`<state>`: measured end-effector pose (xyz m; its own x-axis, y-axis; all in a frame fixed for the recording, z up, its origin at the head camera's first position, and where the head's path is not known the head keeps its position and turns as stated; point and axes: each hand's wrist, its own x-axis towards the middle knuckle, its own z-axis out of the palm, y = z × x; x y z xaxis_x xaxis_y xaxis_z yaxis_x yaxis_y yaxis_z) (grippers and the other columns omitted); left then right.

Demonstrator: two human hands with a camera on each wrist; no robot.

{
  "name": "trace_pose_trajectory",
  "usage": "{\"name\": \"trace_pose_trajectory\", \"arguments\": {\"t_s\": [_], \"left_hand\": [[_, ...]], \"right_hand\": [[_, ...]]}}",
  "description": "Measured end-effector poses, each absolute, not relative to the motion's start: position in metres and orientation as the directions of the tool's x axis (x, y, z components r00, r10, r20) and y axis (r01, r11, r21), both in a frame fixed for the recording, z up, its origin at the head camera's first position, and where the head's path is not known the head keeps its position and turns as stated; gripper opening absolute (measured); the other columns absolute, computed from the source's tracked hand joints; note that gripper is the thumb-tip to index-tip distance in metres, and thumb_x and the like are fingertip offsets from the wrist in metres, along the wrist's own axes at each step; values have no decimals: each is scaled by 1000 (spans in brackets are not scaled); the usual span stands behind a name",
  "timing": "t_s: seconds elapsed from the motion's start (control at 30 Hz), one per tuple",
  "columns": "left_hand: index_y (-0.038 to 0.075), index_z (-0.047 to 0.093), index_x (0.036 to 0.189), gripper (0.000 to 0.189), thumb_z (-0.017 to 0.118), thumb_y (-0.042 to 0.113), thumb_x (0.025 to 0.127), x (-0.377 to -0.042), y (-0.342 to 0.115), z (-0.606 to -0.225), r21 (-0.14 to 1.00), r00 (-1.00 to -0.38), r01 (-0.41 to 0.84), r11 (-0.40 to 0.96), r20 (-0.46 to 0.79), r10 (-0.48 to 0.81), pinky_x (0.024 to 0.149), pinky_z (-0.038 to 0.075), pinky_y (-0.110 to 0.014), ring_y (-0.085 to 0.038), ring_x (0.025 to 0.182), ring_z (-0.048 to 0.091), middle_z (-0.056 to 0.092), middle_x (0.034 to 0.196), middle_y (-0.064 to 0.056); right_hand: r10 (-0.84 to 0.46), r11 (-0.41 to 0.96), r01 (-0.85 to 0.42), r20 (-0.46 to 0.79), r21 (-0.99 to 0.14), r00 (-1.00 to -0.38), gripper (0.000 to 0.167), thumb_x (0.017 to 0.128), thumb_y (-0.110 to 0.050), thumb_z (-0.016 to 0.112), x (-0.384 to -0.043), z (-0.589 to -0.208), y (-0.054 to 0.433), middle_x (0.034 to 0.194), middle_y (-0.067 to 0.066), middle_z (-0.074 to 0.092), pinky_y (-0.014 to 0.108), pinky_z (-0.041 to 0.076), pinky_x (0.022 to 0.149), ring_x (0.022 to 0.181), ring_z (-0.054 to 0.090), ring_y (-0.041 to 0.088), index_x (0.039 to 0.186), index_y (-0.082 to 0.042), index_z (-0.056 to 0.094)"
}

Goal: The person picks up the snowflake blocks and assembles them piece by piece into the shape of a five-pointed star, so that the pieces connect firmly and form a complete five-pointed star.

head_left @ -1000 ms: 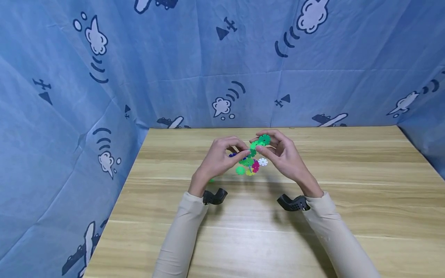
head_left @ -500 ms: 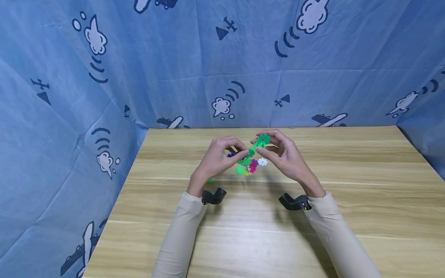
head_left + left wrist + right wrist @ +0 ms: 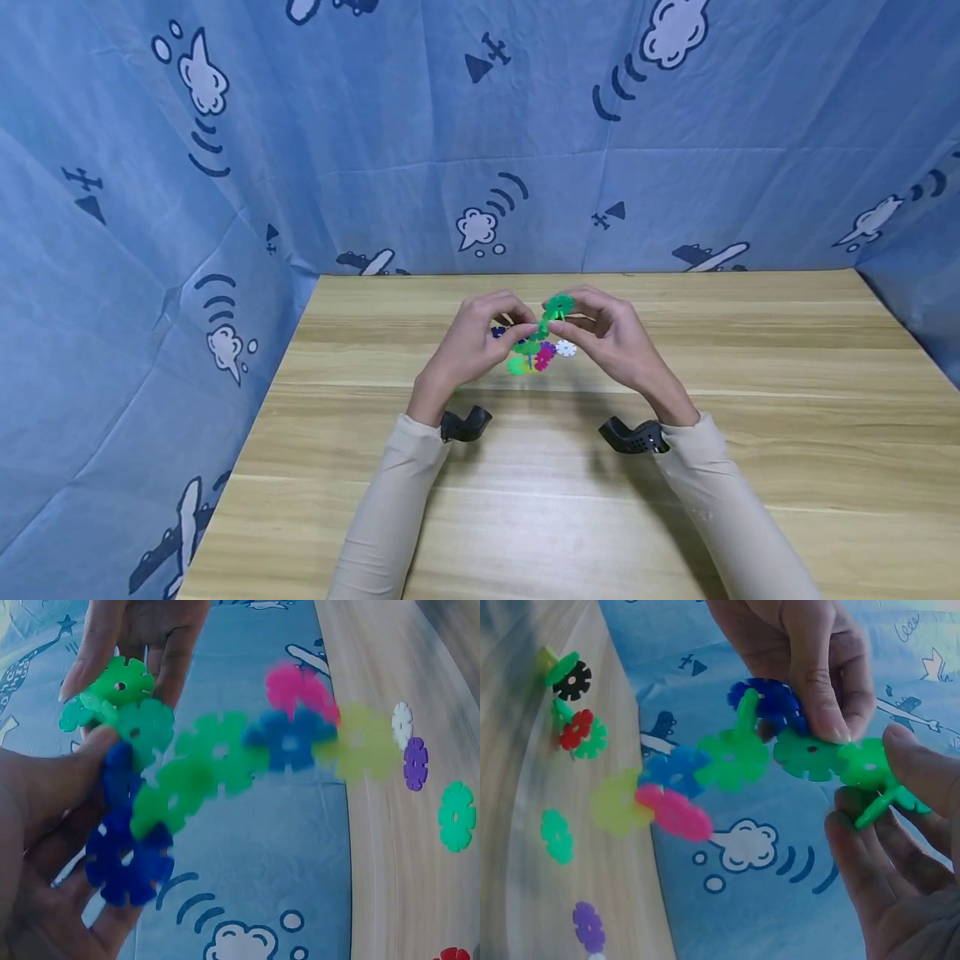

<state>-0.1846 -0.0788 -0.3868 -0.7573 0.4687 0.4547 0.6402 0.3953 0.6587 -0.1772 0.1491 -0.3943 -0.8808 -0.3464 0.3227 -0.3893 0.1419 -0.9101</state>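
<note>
Slotted flower-shaped plastic discs are joined into a branching chain that both hands hold above the table. Between thumb and fingers my left hand [image 3: 476, 340] pinches it near the teal disc [image 3: 145, 729] and dark blue discs [image 3: 129, 864]. My right hand [image 3: 611, 337] pinches bright green discs [image 3: 862, 763] at the other end, its fingertips close to the left ones. From the middle, a branch of green [image 3: 733, 759], blue [image 3: 676, 771], pink [image 3: 676, 814] and yellow discs [image 3: 621, 802] hangs out, blurred in both wrist views. Fingers partly hide the joints being held.
Loose discs lie on the wooden table [image 3: 525, 517] beneath the chain: white [image 3: 566, 348], purple [image 3: 589, 927], green [image 3: 557, 836], red [image 3: 576, 729] and black [image 3: 572, 680]. A blue patterned cloth [image 3: 420, 108] hangs behind and at the sides.
The green upper end of the chain has shifted slightly left and tilted. My right hand's fingertips have come nearer to the left hand, which has stayed almost in place.
</note>
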Motion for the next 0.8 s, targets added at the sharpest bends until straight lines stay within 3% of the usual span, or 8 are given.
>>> {"name": "trace_pose_trajectory", "arguments": {"t_s": [0.37,0.8], "left_hand": [[4,73,91,5,76,7,94,-181,-66,-389,624,-785,617,479,535,314,91,56,-36,-20,92,68,74,89,-6],[4,72,88,6,76,-1,91,-180,-66,-390,670,-801,596,443,533,272,86,55,-33,-21,87,68,73,86,-8]], "right_hand": [[-194,150,-496,466,-855,-863,21,91,-4,79,-173,-396,136,106,4,77,23,59,99,100,75,8,111,-1,74],[-170,61,-431,417,-900,-893,20,93,-3,77,-170,-398,127,105,-4,73,27,61,94,102,74,7,109,6,70]]}}
